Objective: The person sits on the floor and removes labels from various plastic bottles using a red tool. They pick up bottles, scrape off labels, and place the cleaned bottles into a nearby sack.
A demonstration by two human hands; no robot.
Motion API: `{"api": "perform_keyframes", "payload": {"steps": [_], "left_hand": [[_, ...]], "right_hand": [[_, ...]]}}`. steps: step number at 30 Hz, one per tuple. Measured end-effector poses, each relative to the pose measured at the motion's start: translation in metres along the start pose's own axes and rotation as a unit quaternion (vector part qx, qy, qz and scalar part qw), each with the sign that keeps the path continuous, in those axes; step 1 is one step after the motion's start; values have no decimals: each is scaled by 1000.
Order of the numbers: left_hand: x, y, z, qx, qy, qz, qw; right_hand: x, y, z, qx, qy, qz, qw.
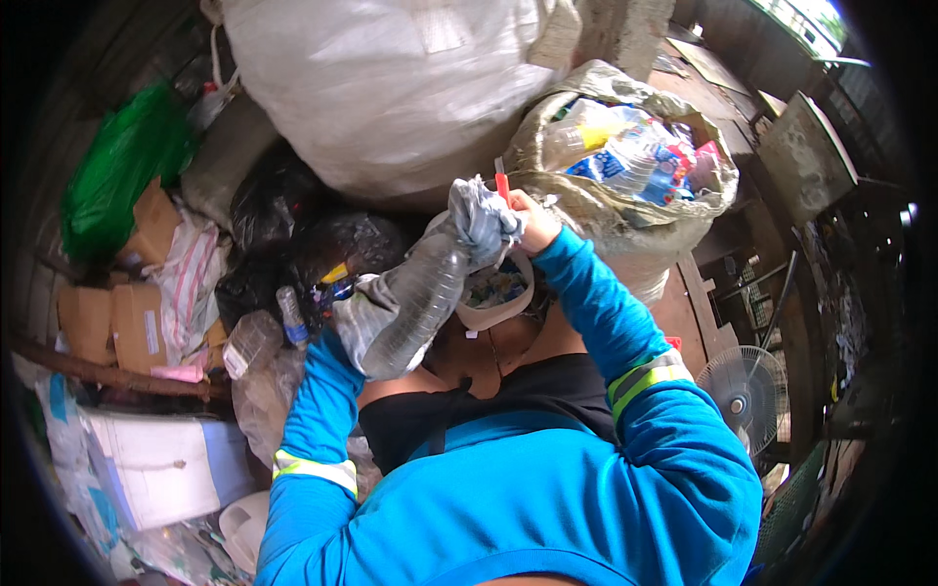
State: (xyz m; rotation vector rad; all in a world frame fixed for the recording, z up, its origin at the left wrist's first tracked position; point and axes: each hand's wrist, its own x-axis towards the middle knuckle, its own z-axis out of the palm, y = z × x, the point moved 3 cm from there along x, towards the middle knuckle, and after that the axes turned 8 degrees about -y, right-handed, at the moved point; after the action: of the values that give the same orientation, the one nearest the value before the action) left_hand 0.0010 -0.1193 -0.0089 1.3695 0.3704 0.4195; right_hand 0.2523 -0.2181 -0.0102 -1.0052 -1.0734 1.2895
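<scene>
A clear ribbed plastic bottle (418, 315) lies slanted in front of me. My left hand (355, 311), covered by a grey-white glove or cloth, grips its lower end. Grey cloth (476, 220) is bunched around the bottle's upper end; its cap is hidden. At that cloth, my right hand (535, 223) is closed around a red-handled tool (502, 184), perhaps a cutter knife, with a short blade pointing away from me. Beneath the bottle, between my legs, a pale container (498, 316) holds small mixed pieces.
A large white woven sack (381, 88) stands ahead. An open sack (623, 220) of plastic bottles and wrappers stands at the right. Black bags (271, 198), a small bottle (293, 316) and cardboard (139, 326) lie left. A fan (740, 399) stands at the lower right.
</scene>
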Motion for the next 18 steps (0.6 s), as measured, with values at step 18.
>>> {"api": "perform_keyframes", "payload": {"steps": [18], "left_hand": [[244, 40, 169, -111, -148, 35, 982]], "right_hand": [[-113, 116, 31, 339, 294, 34, 893]]}}
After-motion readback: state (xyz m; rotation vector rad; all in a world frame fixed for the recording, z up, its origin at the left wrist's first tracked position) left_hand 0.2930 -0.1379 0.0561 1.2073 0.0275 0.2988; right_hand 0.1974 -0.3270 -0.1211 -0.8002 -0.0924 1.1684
